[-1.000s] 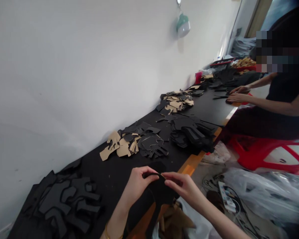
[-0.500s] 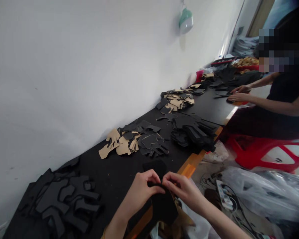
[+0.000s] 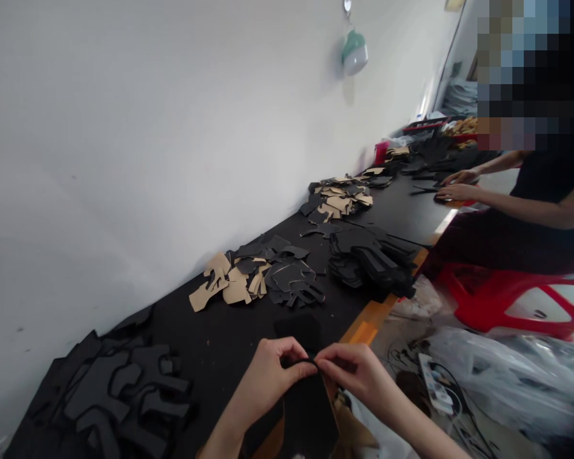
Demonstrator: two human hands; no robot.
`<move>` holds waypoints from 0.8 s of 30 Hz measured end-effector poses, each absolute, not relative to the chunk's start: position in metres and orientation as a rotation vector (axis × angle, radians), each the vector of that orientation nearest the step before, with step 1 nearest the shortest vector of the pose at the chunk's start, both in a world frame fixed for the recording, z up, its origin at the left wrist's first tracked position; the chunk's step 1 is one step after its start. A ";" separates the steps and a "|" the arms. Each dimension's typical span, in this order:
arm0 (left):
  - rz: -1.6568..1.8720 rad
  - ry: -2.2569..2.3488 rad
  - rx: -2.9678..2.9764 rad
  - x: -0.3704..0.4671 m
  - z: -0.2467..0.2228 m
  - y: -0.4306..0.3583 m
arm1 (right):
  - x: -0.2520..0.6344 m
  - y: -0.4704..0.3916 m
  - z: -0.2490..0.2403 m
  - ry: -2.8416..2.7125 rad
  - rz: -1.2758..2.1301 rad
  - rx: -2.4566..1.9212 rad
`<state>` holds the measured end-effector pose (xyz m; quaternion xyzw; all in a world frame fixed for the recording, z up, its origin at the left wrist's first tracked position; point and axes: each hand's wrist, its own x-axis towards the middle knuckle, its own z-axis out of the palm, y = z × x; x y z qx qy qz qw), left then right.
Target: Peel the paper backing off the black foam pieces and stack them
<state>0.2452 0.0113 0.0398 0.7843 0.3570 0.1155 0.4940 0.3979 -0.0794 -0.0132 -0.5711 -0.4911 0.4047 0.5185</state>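
Observation:
Both hands pinch the upper edge of a black cut sheet piece (image 3: 310,408) at the table's front edge. My left hand (image 3: 278,370) is closed on it, thumb and forefinger pressed together. Beside it, almost touching, my right hand (image 3: 348,366) grips the same edge with its fingertips. The piece hangs below the hands, partly over the table edge. Just beyond my fingers lies another dark flat piece (image 3: 297,326). What material the sheet is made of I cannot tell.
Dark cut shapes (image 3: 124,389) are heaped at the left. Tan and black cutouts (image 3: 236,285) lie ahead, with a black stack (image 3: 370,252) to their right. A co-worker (image 3: 550,197) sits at the far right near a red chair (image 3: 488,299). Plastic bags (image 3: 502,376) and a power strip (image 3: 435,386) lie below.
The view has tilted slightly, so most things sit a little lower. My fingertips have come closer together on the edge of the black piece, which hangs straighter.

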 end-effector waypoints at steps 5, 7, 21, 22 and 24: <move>0.281 0.857 1.897 0.245 0.038 0.010 | 0.397 -0.078 -0.010 -1.101 1.083 -1.324; 0.317 0.835 1.893 0.245 0.036 0.011 | 0.396 -0.077 -0.008 -1.037 1.202 -1.256; 0.684 0.414 2.453 0.238 0.036 0.011 | 0.390 -0.085 -0.004 -0.826 1.507 -1.064; 0.691 0.374 2.493 0.237 0.037 0.010 | 0.391 -0.084 -0.006 -0.812 1.460 -1.093; 0.683 0.301 2.564 0.236 0.039 0.011 | 0.392 -0.080 -0.012 -0.749 1.332 -1.145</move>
